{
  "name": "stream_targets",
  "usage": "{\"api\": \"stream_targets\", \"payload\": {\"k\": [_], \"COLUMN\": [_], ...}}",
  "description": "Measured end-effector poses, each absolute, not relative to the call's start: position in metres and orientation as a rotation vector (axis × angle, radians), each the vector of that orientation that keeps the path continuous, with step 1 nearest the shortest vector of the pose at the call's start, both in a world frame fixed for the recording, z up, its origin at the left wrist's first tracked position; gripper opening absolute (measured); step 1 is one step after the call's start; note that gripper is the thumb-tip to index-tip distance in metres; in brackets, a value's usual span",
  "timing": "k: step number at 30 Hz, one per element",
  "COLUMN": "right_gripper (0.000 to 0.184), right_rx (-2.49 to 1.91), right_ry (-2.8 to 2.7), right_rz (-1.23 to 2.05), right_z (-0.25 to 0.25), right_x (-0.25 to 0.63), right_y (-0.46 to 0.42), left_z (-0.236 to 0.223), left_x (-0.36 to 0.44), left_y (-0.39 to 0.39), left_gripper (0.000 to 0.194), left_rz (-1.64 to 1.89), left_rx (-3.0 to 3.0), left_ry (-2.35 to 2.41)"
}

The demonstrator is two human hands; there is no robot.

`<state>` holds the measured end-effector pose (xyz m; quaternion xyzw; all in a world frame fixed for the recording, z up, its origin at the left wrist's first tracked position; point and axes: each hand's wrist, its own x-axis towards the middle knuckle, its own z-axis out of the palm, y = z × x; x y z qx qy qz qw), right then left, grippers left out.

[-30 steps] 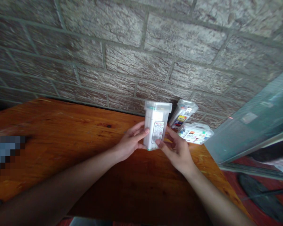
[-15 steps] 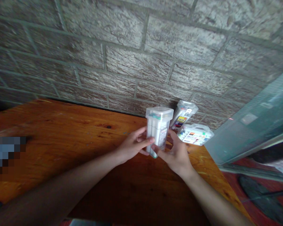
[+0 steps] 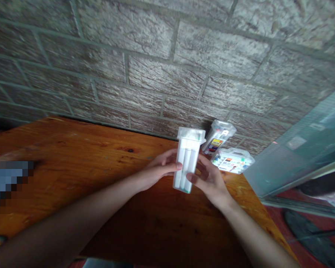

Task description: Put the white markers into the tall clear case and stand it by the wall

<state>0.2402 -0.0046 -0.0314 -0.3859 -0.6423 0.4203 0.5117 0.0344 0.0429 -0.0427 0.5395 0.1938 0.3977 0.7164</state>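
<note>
Between my hands is a clear plastic case of white markers (image 3: 187, 160), held up above the table and slightly tilted, its translucent lid on top. My left hand (image 3: 160, 169) grips the case from the left, thumb on the front face and fingers behind. On the other side, my right hand (image 3: 209, 178) holds it with the thumb against the lower right edge; its fingers are partly hidden behind the case. A second clear case with a yellow label (image 3: 219, 136) leans by the wall, just behind my right hand. Beside it lies a flatter clear carry case (image 3: 233, 160) with a handle.
The wooden table (image 3: 100, 156) runs along a stone-block wall (image 3: 145, 74). A glass panel (image 3: 298, 137) stands past the table's right end, with a dark round base (image 3: 309, 234) on the red floor. A pixelated blue patch (image 3: 7, 182) covers something at left.
The marker case has been turned in my hands, so its printed label has gone from view and a plain face with white markers shows. The camera view has shifted slightly.
</note>
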Motion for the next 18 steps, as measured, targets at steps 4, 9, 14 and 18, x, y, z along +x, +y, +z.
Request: {"api": "stream_targets", "payload": {"k": [4, 9, 14, 18], "right_gripper": [0.057, 0.063, 0.062, 0.067], "right_rx": [-0.928, -0.917, -0.928, -0.958], "right_ry": [-1.554, -1.511, -1.497, -1.527], "right_rz": [1.035, 1.072, 1.07, 1.044], "right_z": [-0.0279, -0.0275, -0.0268, -0.0305], "right_x": [0.2416, 0.2426, 0.2437, 0.245], "right_y": [-0.0028, -0.0019, -0.0011, -0.0004], "left_z": [-0.0395, -0.0391, -0.0401, -0.0403], "left_x": [0.0329, 0.0329, 0.0319, 0.0319], "left_y": [0.0434, 0.0439, 0.0464, 0.0475], "left_gripper": [0.065, 0.056, 0.053, 0.052], "left_rz": [0.908, 0.936, 0.986, 1.033], "left_rx": [1.158, 1.14, 1.101, 1.082], "left_ry": [0.418, 0.419, 0.487, 0.515]}}
